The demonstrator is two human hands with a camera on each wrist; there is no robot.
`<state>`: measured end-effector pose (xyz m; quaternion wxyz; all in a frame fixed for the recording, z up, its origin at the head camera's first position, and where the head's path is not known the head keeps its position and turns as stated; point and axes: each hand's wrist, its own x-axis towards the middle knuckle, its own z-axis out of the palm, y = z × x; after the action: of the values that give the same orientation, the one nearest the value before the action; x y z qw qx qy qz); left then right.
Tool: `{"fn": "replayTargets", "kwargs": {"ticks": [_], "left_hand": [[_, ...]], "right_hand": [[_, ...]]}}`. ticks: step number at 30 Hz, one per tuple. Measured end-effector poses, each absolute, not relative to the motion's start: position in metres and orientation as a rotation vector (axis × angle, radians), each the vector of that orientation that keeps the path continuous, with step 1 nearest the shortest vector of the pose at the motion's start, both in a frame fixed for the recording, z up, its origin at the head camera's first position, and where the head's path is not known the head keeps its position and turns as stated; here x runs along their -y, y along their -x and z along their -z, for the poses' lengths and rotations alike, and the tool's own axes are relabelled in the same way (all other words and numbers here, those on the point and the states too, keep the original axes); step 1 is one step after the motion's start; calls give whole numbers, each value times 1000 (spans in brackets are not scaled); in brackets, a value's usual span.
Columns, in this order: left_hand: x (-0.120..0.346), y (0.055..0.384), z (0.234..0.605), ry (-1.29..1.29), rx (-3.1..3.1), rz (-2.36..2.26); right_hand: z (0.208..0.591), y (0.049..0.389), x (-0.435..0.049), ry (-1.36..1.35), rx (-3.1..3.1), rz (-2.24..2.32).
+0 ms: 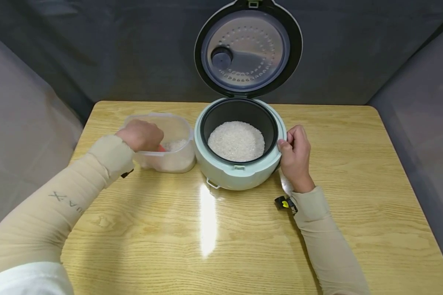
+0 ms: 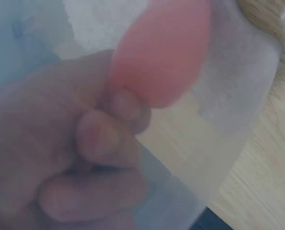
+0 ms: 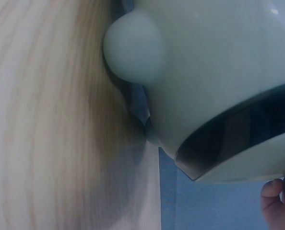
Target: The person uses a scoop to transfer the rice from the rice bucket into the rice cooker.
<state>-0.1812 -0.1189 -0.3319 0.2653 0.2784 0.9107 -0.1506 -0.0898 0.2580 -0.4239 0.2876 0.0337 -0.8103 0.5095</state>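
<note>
My left hand (image 1: 142, 135) reaches into a clear plastic container (image 1: 167, 162) at the left. It pinches a red scoop (image 2: 166, 52) between thumb and fingers. Loose rice (image 2: 97, 24) lies in the container near the scoop. To the right stands a pale green rice cooker (image 1: 236, 180) with its lid (image 1: 243, 45) raised. White rice (image 1: 237, 141) covers the bottom of its dark inner pot (image 1: 240, 107). My right hand (image 1: 297, 157) grips the cooker's right rim, thumb at the edge. Only some right fingertips (image 3: 273, 188) show in the right wrist view.
A shiny, pale utensil (image 1: 286, 184), partly hidden, is beside the cooker near my right wrist. The container and cooker stand close together on the wooden table (image 1: 221, 246). Dark cloth (image 1: 133, 49) hangs behind the table, and grey cloth (image 1: 424, 123) at its sides.
</note>
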Motion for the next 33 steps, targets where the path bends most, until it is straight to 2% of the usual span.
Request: {"fn": "replayTargets", "kwargs": {"ticks": [12, 33], "left_hand": [[127, 186, 343, -850, -2498, 318], [130, 187, 346, -854, -2499, 251]], "right_hand": [[423, 91, -259, -92, 2161, -1351], [425, 91, -258, -89, 2166, -1352]]}}
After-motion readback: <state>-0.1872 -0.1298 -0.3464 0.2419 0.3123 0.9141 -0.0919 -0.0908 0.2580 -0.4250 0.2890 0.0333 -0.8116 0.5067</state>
